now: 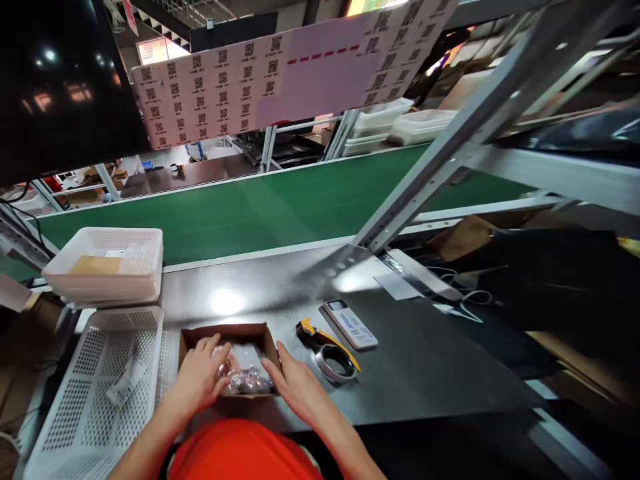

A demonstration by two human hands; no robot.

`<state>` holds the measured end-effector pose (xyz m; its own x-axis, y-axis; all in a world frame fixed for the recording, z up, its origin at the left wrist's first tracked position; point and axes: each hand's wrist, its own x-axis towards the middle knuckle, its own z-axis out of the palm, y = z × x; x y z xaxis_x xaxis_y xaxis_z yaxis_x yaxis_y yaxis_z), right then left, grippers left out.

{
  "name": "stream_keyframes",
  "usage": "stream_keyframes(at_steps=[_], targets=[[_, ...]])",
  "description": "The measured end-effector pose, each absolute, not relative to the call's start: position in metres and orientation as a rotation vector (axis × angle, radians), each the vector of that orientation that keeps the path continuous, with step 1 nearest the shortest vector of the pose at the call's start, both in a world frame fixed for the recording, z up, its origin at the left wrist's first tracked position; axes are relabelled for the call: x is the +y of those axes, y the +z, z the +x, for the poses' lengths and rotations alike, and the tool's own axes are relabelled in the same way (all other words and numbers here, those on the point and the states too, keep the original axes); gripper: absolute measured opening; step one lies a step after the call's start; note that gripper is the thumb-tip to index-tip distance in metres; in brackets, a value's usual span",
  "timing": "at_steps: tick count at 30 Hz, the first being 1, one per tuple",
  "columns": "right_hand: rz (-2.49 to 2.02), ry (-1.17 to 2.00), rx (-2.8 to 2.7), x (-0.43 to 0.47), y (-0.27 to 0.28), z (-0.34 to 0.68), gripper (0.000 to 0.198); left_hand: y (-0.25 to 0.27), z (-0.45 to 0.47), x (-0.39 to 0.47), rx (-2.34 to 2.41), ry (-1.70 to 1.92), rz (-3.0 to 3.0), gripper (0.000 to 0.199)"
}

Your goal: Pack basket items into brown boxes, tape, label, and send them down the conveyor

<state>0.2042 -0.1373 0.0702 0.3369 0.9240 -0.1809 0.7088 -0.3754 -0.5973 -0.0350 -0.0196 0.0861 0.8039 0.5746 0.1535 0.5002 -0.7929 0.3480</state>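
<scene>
A small open cardboard box (267,338) stands on the metal bench in front of me. Inside it lie a white packet (247,358) and clear, shiny plastic wrapping (245,382). My left hand (203,369) reaches over the box's left wall, its fingers spread and resting on the contents. At the right wall, my right hand (295,379) has its thumb over the edge and its fingers along the outside. Right of that hand lies a yellow and black tape dispenser (330,350) with a roll of tape. The box's contents are partly hidden by my left fingers.
A phone-like device (350,325) lies beyond the dispenser. On the left are a white perforated basket (85,373) holding a small packet and stacked white trays (107,287). A green conveyor belt (280,200) crosses behind the bench; a metal post (430,160) rises at right.
</scene>
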Motion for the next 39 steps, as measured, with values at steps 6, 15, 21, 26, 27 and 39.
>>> stream_keyframes(at_steps=[6,15,21,26,27,39], targets=[[-2.055,0.803,-1.446,-0.161,0.062,0.189,0.064,0.060,-0.080,-0.022,1.450,0.624,2.545,0.038],[-2.004,0.754,-2.032,-0.122,0.072,0.185,0.047,0.043,-0.050,-0.022,0.965,0.049,2.832,0.073],[-1.893,0.521,-1.731,-0.105,0.020,0.195,0.027,0.021,-0.036,0.012,0.966,0.567,3.056,0.078],[-1.879,0.094,-1.461,-0.125,-0.028,0.184,0.055,-0.001,-0.044,-0.012,1.062,0.521,2.923,0.054],[-1.896,0.030,-1.467,-0.128,-0.031,0.183,0.059,-0.005,-0.048,-0.019,1.037,0.498,2.919,0.045],[-2.190,0.248,-1.706,-0.122,-0.017,0.293,0.052,-0.004,-0.060,-0.037,1.002,0.152,2.864,0.062]])
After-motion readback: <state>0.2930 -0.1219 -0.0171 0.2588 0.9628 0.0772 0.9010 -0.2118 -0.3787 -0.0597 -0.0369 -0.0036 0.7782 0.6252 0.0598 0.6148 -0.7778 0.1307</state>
